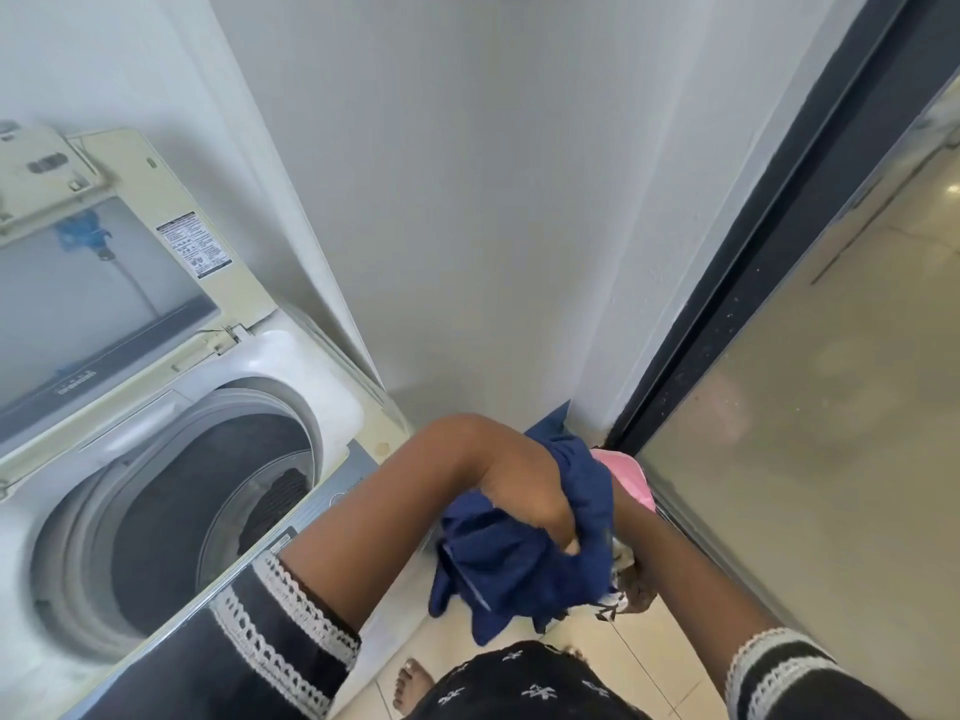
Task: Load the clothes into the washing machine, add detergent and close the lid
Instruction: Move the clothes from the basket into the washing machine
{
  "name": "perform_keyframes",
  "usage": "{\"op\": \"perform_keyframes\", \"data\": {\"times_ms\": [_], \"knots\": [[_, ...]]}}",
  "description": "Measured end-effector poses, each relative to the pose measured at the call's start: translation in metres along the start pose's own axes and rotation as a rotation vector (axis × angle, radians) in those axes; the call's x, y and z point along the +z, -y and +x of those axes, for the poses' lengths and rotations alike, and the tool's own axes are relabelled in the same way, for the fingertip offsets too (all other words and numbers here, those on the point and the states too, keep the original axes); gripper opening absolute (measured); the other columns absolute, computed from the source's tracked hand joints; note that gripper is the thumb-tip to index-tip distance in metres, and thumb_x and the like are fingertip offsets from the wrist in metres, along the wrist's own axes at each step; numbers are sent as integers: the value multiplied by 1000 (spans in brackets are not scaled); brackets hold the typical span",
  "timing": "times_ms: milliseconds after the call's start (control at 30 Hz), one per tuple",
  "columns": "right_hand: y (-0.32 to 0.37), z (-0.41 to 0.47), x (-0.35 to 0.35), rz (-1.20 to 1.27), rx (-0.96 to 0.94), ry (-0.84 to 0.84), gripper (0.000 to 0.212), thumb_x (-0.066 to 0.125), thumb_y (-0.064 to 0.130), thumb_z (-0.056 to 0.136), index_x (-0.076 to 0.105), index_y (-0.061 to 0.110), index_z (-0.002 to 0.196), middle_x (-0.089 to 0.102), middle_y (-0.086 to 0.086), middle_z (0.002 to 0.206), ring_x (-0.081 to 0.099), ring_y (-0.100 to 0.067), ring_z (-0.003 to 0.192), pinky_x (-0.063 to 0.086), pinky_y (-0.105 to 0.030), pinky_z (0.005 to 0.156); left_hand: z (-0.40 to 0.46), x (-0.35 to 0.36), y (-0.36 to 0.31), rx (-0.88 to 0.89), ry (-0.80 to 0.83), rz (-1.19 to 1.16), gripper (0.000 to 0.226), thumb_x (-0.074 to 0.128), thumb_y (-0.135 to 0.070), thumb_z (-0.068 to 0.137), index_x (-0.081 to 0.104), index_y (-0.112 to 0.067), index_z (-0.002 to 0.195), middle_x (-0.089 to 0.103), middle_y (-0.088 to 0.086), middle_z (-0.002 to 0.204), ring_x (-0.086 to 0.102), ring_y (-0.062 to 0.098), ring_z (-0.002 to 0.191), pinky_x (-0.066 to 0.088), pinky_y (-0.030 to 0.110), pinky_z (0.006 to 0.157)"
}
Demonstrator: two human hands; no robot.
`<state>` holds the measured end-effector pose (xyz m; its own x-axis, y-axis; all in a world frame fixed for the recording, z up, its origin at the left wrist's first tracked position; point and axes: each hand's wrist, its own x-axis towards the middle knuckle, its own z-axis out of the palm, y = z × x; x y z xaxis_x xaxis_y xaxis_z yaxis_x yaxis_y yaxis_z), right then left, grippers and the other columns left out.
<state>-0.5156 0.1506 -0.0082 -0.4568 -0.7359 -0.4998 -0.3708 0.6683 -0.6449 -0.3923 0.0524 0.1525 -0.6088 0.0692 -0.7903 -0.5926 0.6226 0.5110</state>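
A navy blue garment (511,569) hangs bunched in front of me, to the right of the top-loading washing machine (291,350). My left hand (535,504) grips its upper folds with curled fingers. My right hand is buried under the cloth; only its forearm (691,574) shows. Beneath the blue garment a pink item (626,478) and a black-and-white patterned cloth (623,597) peek out. The machine's lid (104,283) stands raised. A dark garment (278,501) lies inside the drum (208,491).
White walls close in behind and to the right of the machine. A dark-framed glass sliding door (810,407) runs along the right. Pale floor tiles and my bare foot (410,680) show below. The grey control panel (343,485) edges the machine's near side.
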Motion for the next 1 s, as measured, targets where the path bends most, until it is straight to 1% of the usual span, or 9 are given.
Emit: {"op": "perform_keyframes", "data": {"times_ms": [100, 200, 333, 467, 600, 733, 833, 933, 1000], "knots": [[2, 14, -18, 53, -18, -73, 16, 51, -10, 96, 66, -6, 101, 58, -6, 97, 42, -19, 97, 35, -11, 66, 7, 7, 15, -186, -158, 347, 33, 55, -37, 96, 64, -7, 107, 59, 5, 87, 54, 24, 77, 41, 34, 80], [24, 7, -53, 205, -69, -361, 23, 54, -3, 92, 67, 6, 108, 66, -8, 101, 53, -15, 94, 43, -27, 76, 19, 15, 51, -260, -437, 291, 45, 59, -42, 92, 54, -14, 126, 64, 8, 108, 61, 28, 93, 43, 31, 79], [77, -31, -78, 74, -321, -569, 15, 38, 11, 71, 38, 26, 72, 46, 7, 56, 40, -11, 51, 30, -29, 46, 58, 28, 90, -298, -719, -173, 92, 78, -59, 71, 37, -24, 146, 52, 4, 137, 59, 27, 118, 51, 38, 95], [124, -71, -68, 27, -453, -758, 24, 43, 3, 73, 32, 23, 80, 38, 9, 60, 33, -8, 49, 22, -25, 42, 86, 50, 85, 155, -927, -1024, 50, 82, -14, 78, 58, -8, 121, 70, 19, 107, 70, 20, 85, 56, 34, 73], [135, -81, -60, 166, -428, -700, 32, 47, -3, 77, 33, 23, 88, 43, 7, 69, 40, -8, 56, 32, -19, 43, 90, 80, 61, 507, -677, -1242, 70, 84, -6, 73, 51, -23, 133, 70, 2, 122, 68, 19, 111, 58, 29, 83], [136, -78, -47, 323, -450, -381, 38, 57, 3, 82, 42, 30, 105, 57, 13, 93, 59, -6, 80, 48, -12, 59, 90, 74, 53, 192, -691, -1143, 13, 76, -21, 83, 66, -22, 93, 72, 1, 98, 71, 5, 74, 54, 15, 61], [120, -72, -50, 453, -569, 18, 75, 78, 14, 74, 40, 43, 133, 50, 23, 132, 53, -1, 125, 49, -20, 98, 90, 50, 50, 232, -875, -1279, 13, 53, -19, 100, 63, -27, 97, 71, 1, 103, 69, 5, 79, 55, 20, 64], [80, -57, -61, -92, -587, -272, 118, 86, 52, 54, 15, 50, 149, 22, 18, 157, 24, -10, 147, 34, -47, 115, 84, 29, 40, 438, -945, -1642, 31, 54, -43, 99, 69, -21, 114, 75, 3, 112, 74, 13, 96, 59, 27, 73], [52, -49, -57, -182, -414, -259, 139, 87, 65, 43, -2, 54, 150, 5, 13, 162, 7, -17, 152, 24, -56, 118, 81, 25, 38, 429, -772, -1879, 48, 52, -56, 95, 80, -17, 101, 76, 10, 107, 75, 24, 94, 61, 36, 69]]}}
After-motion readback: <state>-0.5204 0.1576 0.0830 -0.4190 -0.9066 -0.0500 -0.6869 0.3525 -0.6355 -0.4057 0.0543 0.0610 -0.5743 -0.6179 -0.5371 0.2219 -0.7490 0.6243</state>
